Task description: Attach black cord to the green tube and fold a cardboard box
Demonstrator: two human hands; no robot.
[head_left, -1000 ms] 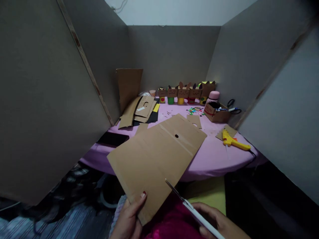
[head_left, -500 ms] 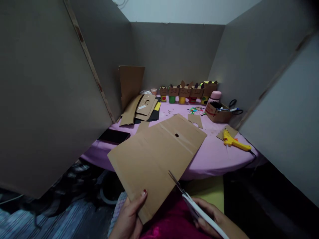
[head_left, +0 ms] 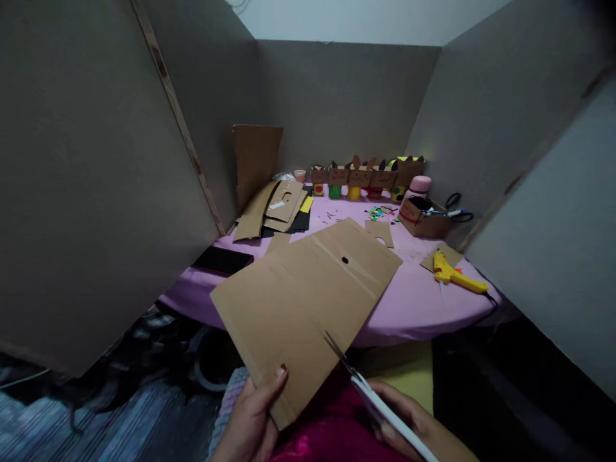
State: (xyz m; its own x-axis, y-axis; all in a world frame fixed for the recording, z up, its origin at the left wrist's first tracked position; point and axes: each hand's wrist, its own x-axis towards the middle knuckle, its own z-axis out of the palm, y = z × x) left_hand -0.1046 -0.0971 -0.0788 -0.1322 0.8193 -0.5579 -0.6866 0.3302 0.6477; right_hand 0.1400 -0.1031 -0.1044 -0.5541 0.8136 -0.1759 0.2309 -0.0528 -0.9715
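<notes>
1. The left hand (head_left: 253, 414) pinches the cardboard sheet (head_left: 298, 298) near its lowest corner, thumb laid flat on the upper face and the fingers mostly hidden underneath.
2. The right hand (head_left: 407, 409) is curled around the white handles of the scissors (head_left: 382, 406), some of its fingers out of sight behind them.
3. The scissors' dark blades point up and to the left, crossing the sheet's right edge with the tip over its face; whether a blade passes beneath cannot be told.
4. The sheet slants above the person's lap and the near edge of the counter (head_left: 409, 301); its far part carries a small dark hole and a shiny strip.
5. On the counter's right lies a yellow glue gun (head_left: 457, 276), partly over a small piece of cardboard (head_left: 450, 255).
6. Behind that, a small open box (head_left: 426, 224) holds pens and black-handled tools, with a pink-capped bottle (head_left: 419, 186) just beside it.
7. At the back stands a row of eared cardboard figures (head_left: 359, 176), with colourful scraps (head_left: 380, 213) in front.
8. To the left are a stack of cardboard pieces (head_left: 283, 205) and, nearer, a dark flat device (head_left: 224, 261).
</notes>
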